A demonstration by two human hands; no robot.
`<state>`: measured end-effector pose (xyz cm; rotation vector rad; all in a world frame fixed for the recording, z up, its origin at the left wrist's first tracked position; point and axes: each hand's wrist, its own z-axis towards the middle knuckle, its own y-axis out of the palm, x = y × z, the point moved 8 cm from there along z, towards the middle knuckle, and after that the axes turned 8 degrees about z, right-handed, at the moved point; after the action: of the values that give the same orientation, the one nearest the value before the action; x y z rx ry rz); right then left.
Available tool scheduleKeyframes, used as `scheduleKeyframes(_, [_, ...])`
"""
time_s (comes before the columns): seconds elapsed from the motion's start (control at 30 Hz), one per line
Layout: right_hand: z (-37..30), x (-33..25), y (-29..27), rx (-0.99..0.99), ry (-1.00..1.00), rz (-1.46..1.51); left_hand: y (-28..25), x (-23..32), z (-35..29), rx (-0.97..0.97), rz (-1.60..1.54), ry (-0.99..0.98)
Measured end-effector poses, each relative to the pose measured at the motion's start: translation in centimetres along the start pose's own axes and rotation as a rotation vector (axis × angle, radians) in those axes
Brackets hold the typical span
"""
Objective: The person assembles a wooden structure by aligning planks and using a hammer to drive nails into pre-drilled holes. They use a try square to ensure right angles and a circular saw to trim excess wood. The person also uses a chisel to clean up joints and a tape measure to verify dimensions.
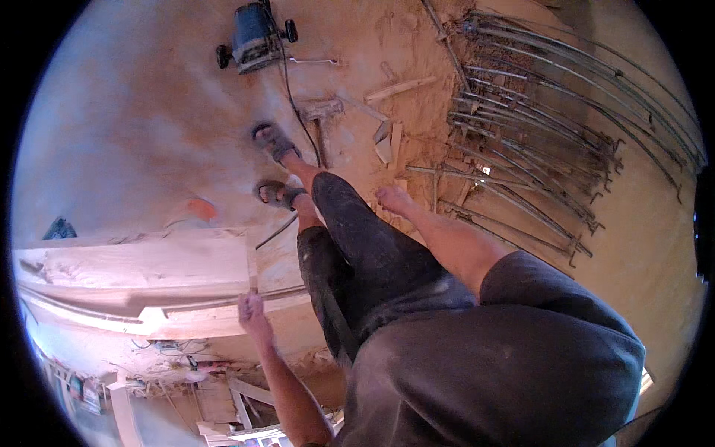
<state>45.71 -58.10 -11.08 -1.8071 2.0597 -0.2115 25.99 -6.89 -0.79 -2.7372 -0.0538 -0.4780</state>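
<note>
My left hand [255, 314] is closed around the lower end of a thin, pale flat tool [252, 262], upright in the picture beside a long pale wooden beam [141, 261]. The tool's exact kind is blurred. On the other side of my legs, my right hand [395, 201] hangs with its fingers curled in, and nothing shows in it. Nearest to that hand are wood offcuts [395, 143] on the dusty floor.
Bar clamps [536, 127] lie in rows at the right. A power router [255, 37], a wrench [313, 61] and a wooden mallet [320, 112] lie ahead. A black cable [290, 93] runs past my sandalled feet [277, 194]. Timber and clutter [208, 398] fill the lower left.
</note>
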Motion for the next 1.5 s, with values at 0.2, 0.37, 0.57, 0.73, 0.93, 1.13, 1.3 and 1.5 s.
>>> scheduleKeyframes(0.2, [14.1,8.8,6.0,0.111,0.081,-0.039,-10.0,-11.3,2.4,0.761,0.528,-0.035])
scheduleKeyframes(0.37, [27.3,24.9,6.5,0.138,0.225,-0.186,-3.7,-10.0,6.7,0.859,0.028,-0.196])
scheduleKeyframes(0.57, [36.7,21.0,-1.3,0.480,0.507,-0.111,-6.1,-13.2,5.2,0.919,0.860,-0.032])
scheduleKeyframes(0.73, [37.6,25.4,-2.4,0.278,0.404,-0.262,-3.7,-15.0,6.0,0.819,0.791,-0.085])
scheduleKeyframes(0.93, [28.0,21.6,-1.9,0.278,0.397,-0.207,-3.5,-10.7,6.3,0.880,0.100,-0.122])
scheduleKeyframes(1.13, [17.9,23.0,-7.5,0.362,0.109,0.067,0.0,-10.2,1.7,0.771,0.156,-0.117])
scheduleKeyframes(1.3, [8.5,-2.0,-18.1,0.296,0.060,0.566,3.7,-13.1,-7.7,0.755,-0.123,-0.426])
scheduleKeyframes(1.5, [4.4,-46.3,-21.5,0.149,-0.962,-0.561,14.8,-19.7,-7.9,0.622,-0.384,-0.627])
